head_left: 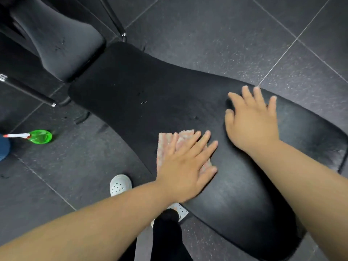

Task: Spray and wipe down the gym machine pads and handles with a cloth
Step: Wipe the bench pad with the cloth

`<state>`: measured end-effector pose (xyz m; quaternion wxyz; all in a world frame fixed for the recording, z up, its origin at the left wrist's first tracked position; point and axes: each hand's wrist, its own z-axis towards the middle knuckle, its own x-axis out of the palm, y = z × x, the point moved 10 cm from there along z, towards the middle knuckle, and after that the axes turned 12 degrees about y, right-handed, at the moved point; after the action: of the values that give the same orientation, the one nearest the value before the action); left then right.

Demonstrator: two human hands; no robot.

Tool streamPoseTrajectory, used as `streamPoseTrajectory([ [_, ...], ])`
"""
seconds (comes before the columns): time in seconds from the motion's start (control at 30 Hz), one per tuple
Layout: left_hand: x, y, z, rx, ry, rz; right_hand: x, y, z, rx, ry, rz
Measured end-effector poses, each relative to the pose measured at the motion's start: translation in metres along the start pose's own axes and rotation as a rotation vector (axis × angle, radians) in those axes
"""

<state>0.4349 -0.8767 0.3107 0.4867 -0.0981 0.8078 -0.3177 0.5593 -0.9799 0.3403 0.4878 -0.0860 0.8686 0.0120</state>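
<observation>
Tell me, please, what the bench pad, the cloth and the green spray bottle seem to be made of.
Bench pad: probably vinyl or leatherette, black, with a dull sheen. Cloth: looks like microfibre terry, pinkish, fuzzy pile. Spray bottle: translucent green plastic, glossy.

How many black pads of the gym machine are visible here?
2. The long bench pad lies across the middle, under the left hand and right hand. A smaller pad is at upper left, beside its narrow end. More may be out of view.
</observation>
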Motion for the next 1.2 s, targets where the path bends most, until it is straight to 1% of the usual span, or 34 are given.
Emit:
streamPoseTrajectory([
  [0.03, 0.005, 0.006, -0.003, 0.077, 0.013, 0.022, 0.004, 0.009, 0.006, -0.036, 0.004, -0.016],
  [0.07, 0.004, 0.022, -0.004, 0.103, 0.004, 0.065, 0.008, 0.018, 0.009, -0.064, 0.011, -0.035],
  [0.1, 0.001, 0.047, -0.005, 0.053, -0.023, 0.094, 0.012, 0.022, 0.011, -0.074, 0.017, -0.047],
  [0.13, -0.006, 0.083, -0.003, -0.076, -0.058, 0.086, 0.013, 0.021, 0.012, -0.069, 0.011, -0.042],
  [0.17, -0.017, 0.121, -0.002, -0.271, -0.092, 0.021, 0.013, 0.019, 0.012, -0.056, 0.005, -0.037],
  [0.2, -0.023, 0.157, -0.004, -0.506, -0.117, -0.072, 0.012, 0.017, 0.012, -0.049, 0.000, -0.038],
  [0.23, -0.025, 0.181, -0.008, -0.721, -0.143, -0.155, 0.012, 0.017, 0.013, -0.049, -0.003, -0.044],
  [0.27, -0.026, 0.186, -0.008, -0.850, -0.151, -0.164, 0.011, 0.018, 0.013, -0.051, -0.007, -0.046],
  [0.3, -0.032, 0.175, -0.003, -0.877, -0.171, -0.117, 0.012, 0.019, 0.014, -0.054, -0.007, -0.044],
  [0.33, -0.038, 0.156, 0.003, -0.828, -0.184, -0.037, 0.013, 0.020, 0.014, -0.056, -0.006, -0.043],
  [0.37, -0.043, 0.130, 0.006, -0.718, -0.219, 0.016, 0.014, 0.020, 0.013, -0.057, -0.003, -0.044],
  [0.4, -0.039, 0.101, 0.007, -0.542, -0.223, 0.024, 0.014, 0.020, 0.014, -0.057, -0.001, -0.051],
  [0.43, -0.029, 0.069, 0.003, -0.321, -0.190, -0.047, 0.014, 0.019, 0.014, -0.055, 0.004, -0.055],
  [0.47, -0.014, 0.037, -0.004, -0.088, -0.077, -0.142, 0.014, 0.019, 0.014, -0.052, 0.012, -0.056],
  [0.5, -0.004, 0.011, -0.016, 0.124, 0.005, -0.176, 0.013, 0.019, 0.013, -0.053, 0.016, -0.055],
  [0.53, -0.002, -0.001, -0.028, 0.257, 0.013, -0.137, 0.013, 0.020, 0.013, -0.055, 0.019, -0.056],
  [0.57, -0.002, 0.004, -0.032, 0.295, -0.015, -0.097, 0.012, 0.021, 0.013, -0.057, 0.015, -0.053],
  [0.6, -0.007, 0.018, -0.029, 0.234, -0.071, -0.104, 0.012, 0.020, 0.013, -0.059, 0.009, -0.049],
  [0.63, -0.012, 0.045, -0.021, 0.078, -0.125, -0.166, 0.011, 0.021, 0.013, -0.064, 0.002, -0.048],
  [0.67, -0.013, 0.076, -0.014, -0.130, -0.149, -0.224, 0.011, 0.022, 0.013, -0.070, -0.004, -0.046],
  [0.73, -0.019, 0.135, -0.012, -0.531, -0.179, -0.229, 0.011, 0.021, 0.012, -0.072, -0.020, -0.043],
  [0.8, -0.025, 0.177, -0.020, -0.848, -0.207, -0.278, 0.010, 0.020, 0.011, -0.070, -0.038, -0.046],
  [0.83, -0.023, 0.185, -0.023, -0.933, -0.200, -0.317, 0.009, 0.019, 0.010, -0.058, -0.043, -0.043],
  [0.87, -0.022, 0.180, -0.018, -0.925, -0.179, -0.271, 0.009, 0.017, 0.009, -0.031, -0.047, -0.031],
  [0.9, -0.022, 0.165, -0.010, -0.818, -0.176, -0.167, 0.009, 0.015, 0.006, -0.001, -0.056, -0.014],
  [0.93, -0.019, 0.136, -0.001, -0.612, -0.179, -0.085, 0.009, 0.012, 0.003, 0.025, -0.070, 0.006],
  [0.97, -0.014, 0.099, 0.006, -0.313, -0.153, -0.048, 0.009, 0.010, -0.004, 0.076, -0.093, 0.033],
  [1.0, -0.002, 0.060, 0.003, -0.023, -0.086, -0.019, 0.011, 0.008, -0.011, 0.118, -0.102, 0.055],
  [1.03, 0.006, 0.035, -0.007, 0.218, -0.017, 0.015, 0.013, 0.010, -0.020, 0.162, -0.113, 0.074],
  [1.07, 0.011, 0.024, -0.014, 0.376, 0.041, 0.055, 0.015, 0.013, -0.030, 0.207, -0.117, 0.096],
  [1.1, 0.010, 0.026, -0.013, 0.454, 0.084, 0.056, 0.018, 0.015, -0.040, 0.253, -0.118, 0.116],
  [1.13, 0.008, 0.035, -0.007, 0.466, 0.124, 0.052, 0.021, 0.017, -0.050, 0.293, -0.107, 0.134],
  [1.2, 0.003, 0.060, 0.006, 0.404, 0.200, 0.070, 0.026, 0.018, -0.072, 0.385, -0.097, 0.171],
])
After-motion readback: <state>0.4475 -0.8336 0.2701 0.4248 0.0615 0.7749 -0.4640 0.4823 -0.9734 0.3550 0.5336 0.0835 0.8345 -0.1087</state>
